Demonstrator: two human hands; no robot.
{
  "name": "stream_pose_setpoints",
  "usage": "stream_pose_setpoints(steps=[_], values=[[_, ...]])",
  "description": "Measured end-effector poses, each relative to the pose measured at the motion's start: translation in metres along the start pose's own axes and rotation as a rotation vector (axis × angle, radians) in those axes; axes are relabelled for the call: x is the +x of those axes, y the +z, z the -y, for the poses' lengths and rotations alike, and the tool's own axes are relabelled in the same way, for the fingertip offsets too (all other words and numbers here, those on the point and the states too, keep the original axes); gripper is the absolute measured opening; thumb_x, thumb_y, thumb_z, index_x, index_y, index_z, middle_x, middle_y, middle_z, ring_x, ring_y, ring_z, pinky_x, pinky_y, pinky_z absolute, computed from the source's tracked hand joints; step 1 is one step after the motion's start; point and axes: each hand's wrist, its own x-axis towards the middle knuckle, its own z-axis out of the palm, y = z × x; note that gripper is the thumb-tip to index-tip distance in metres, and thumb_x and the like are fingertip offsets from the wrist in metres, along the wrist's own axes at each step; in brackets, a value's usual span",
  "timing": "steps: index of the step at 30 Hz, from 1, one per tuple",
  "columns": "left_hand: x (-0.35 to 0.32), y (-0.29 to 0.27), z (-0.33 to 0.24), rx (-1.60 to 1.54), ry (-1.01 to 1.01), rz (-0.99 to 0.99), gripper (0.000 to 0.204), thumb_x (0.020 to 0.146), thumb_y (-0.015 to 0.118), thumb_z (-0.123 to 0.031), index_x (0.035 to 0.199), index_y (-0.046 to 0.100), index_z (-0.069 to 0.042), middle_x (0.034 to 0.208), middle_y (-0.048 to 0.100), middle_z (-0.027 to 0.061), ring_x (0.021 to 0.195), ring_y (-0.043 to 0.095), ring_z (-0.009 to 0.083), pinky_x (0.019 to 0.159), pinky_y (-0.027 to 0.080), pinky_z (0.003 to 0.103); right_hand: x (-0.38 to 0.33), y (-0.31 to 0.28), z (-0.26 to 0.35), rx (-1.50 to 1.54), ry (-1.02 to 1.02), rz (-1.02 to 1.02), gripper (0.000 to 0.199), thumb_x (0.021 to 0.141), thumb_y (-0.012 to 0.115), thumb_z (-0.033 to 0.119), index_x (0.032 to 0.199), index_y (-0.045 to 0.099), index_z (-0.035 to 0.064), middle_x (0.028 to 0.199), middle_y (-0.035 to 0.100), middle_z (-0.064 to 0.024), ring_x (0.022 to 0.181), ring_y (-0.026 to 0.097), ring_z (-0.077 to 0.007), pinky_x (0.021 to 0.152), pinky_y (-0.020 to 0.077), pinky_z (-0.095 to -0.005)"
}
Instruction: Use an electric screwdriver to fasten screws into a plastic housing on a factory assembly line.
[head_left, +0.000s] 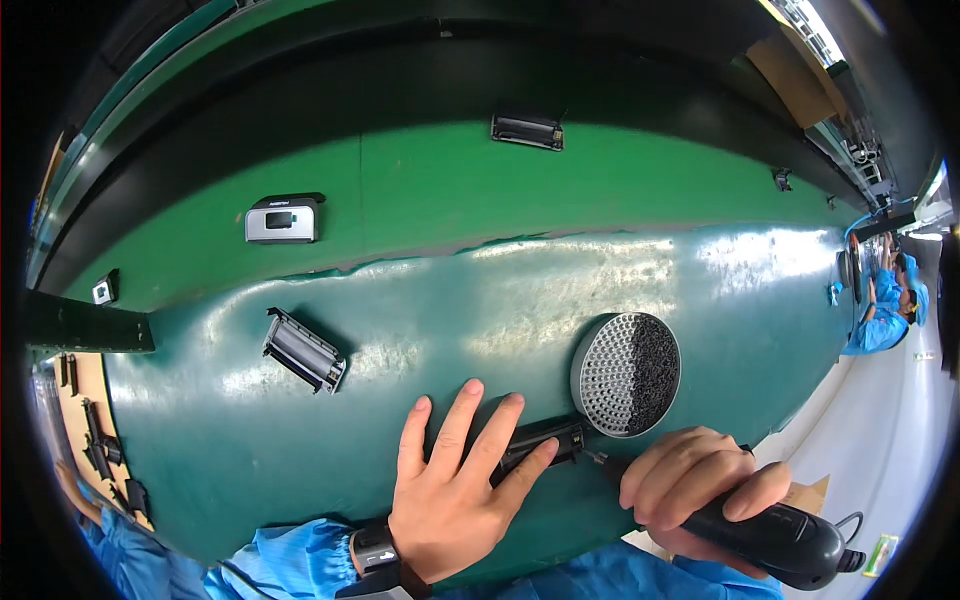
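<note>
My left hand (450, 505) lies with its fingers spread over a black plastic housing (562, 436), which rests on the bench mat. The thumb crosses the housing's near side, and much of the housing is hidden under the fingers. In my right hand (690, 480) is a black corded electric screwdriver (790, 545), held almost level with its tip pointing left. The tip is close to the housing's right end; I cannot tell whether they touch. Just beyond it stands a round grey dish (578, 372) with a dimpled bottom and a heap of small dark screws (655, 375) along its right side.
Another black housing (305, 350) lies on the teal mat (450, 330) to the left. A green conveyor belt (420, 190) behind carries a silver-fronted unit (282, 220) and a black housing (528, 131). Black parts lie on a tan board (95, 390) at far left. Co-workers in blue sit at both sides.
</note>
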Motion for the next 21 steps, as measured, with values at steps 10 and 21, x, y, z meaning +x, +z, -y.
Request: stream_pose_setpoints(steps=[10, 21], values=[[0.001, -0.002, 0.0, 0.011, 0.004, 0.017, 0.042, 0.08, 0.08, -0.023, 0.122, 0.082, -0.03, 0.15, 0.057, 0.0117, 0.144, 0.048, 0.0415, 0.116, 0.032, 0.068, -0.001, 0.0, -0.006, 0.001, -0.008, 0.059, 0.058, 0.103, 0.061, 0.061, 0.112, 0.044, 0.0068, 0.062, 0.06, -0.0091, 0.042, 0.058, -0.0196, 0.036, 0.0542, -0.0337], [0.002, -0.002, -0.001, 0.014, 0.014, 0.02, 0.041, 0.081, 0.08, -0.023, 0.121, 0.083, -0.029, 0.15, 0.057, 0.0121, 0.144, 0.048, 0.0422, 0.117, 0.031, 0.067, -0.006, -0.011, -0.006, 0.13, 0.026, 0.231, 0.025, 0.095, 0.07, 0.002, 0.106, 0.047, 0.0006, 0.077, 0.067, -0.0216, 0.057, 0.065, -0.0296, 0.05, 0.0581, -0.0434]])
